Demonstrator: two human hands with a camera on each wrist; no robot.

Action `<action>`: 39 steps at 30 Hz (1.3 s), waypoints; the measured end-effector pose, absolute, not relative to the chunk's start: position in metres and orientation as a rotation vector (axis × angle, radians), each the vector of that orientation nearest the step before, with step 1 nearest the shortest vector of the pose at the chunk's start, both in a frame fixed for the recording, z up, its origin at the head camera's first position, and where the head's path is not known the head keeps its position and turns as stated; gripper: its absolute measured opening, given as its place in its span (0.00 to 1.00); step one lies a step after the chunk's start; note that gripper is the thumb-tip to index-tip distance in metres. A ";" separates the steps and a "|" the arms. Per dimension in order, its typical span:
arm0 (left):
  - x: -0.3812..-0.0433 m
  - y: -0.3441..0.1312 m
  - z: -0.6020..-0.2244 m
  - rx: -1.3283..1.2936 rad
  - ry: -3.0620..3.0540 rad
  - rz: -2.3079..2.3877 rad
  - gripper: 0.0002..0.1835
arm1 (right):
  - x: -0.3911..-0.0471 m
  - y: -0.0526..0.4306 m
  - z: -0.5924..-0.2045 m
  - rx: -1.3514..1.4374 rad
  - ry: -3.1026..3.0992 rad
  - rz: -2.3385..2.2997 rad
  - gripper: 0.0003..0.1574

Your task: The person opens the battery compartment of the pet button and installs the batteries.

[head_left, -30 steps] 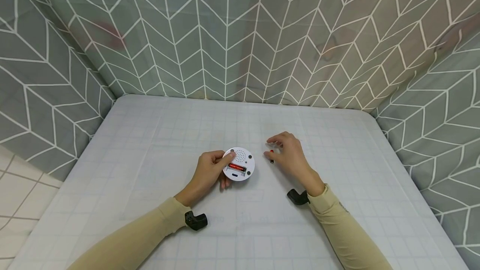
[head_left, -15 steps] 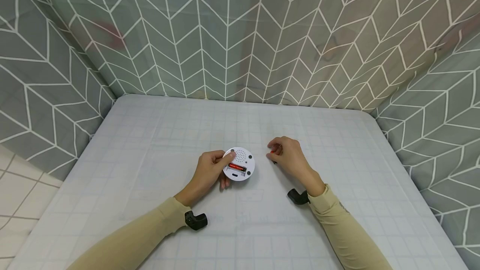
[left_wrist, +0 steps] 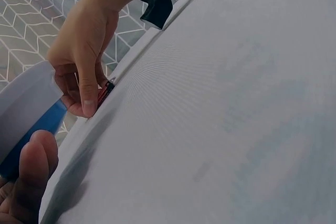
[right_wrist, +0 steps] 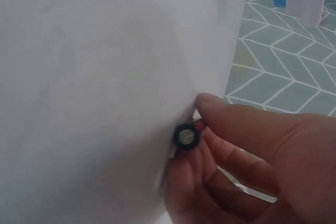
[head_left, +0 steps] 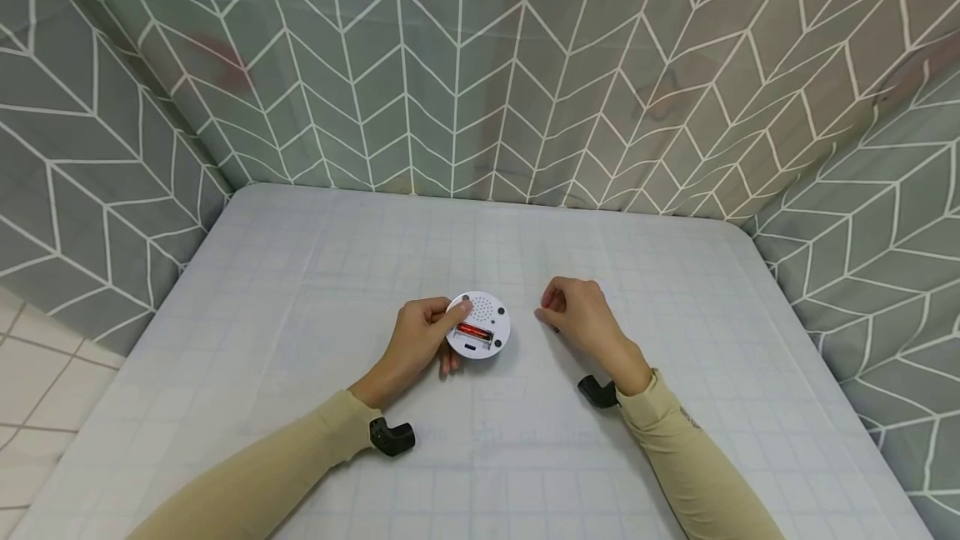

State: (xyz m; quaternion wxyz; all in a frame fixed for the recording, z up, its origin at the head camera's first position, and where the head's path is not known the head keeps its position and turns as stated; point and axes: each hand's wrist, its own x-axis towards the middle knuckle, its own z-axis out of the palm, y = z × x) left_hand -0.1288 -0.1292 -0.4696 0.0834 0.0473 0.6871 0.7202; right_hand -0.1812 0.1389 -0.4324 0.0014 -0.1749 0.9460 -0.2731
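Note:
My left hand (head_left: 420, 340) grips a round white device (head_left: 483, 307), thumb on its face. That face has a patch of small holes, dark round spots and an uncovered battery slot with a red battery (head_left: 474, 332) in it. In the left wrist view, the device shows a blue band (left_wrist: 50, 121) beneath its white part. To its right, my right hand (head_left: 585, 311) pinches another battery, red and black (right_wrist: 187, 136), low at the tabletop; its metal end faces the right wrist camera. A thin pale strip (right_wrist: 247, 185) shows among this hand's curled fingers.
A pale, faintly gridded cover (head_left: 480, 457) lies over the table. Grey curtains with white chevron lines (head_left: 480, 65) hang behind and at both sides. Black wrist cameras (head_left: 392, 437) sit at both cuffs. Floor tiles (head_left: 37, 407) show at lower left.
My right thumb and fingers have come together round the loose battery, which stood beside them on the table a second ago. My left hand and the device stay in place.

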 end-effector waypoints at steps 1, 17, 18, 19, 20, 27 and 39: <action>-0.129 -0.129 -0.470 0.140 2.051 2.148 0.24 | -0.180 0.139 -0.431 -0.552 2.966 -0.848 0.10; -0.128 -0.130 -0.470 0.160 2.088 2.120 0.26 | -0.174 0.135 -0.419 -0.597 2.927 -0.814 0.03; -0.128 -0.130 -0.470 0.161 2.089 2.120 0.26 | -0.173 0.134 -0.417 -0.604 2.914 -0.848 0.04; -0.128 -0.130 -0.470 0.162 2.089 2.120 0.26 | -0.172 0.133 -0.415 -0.610 2.900 -0.882 0.04; -0.128 -0.130 -0.470 0.163 2.088 2.121 0.26 | -0.172 0.132 -0.413 -0.614 2.889 -0.919 0.04; -0.128 -0.131 -0.469 0.173 2.085 2.127 0.26 | -0.166 0.128 -0.398 -0.619 2.772 -1.196 0.03; -0.128 -0.131 -0.469 0.148 2.120 2.097 0.25 | -0.156 0.118 -0.392 -0.655 2.491 -1.512 0.02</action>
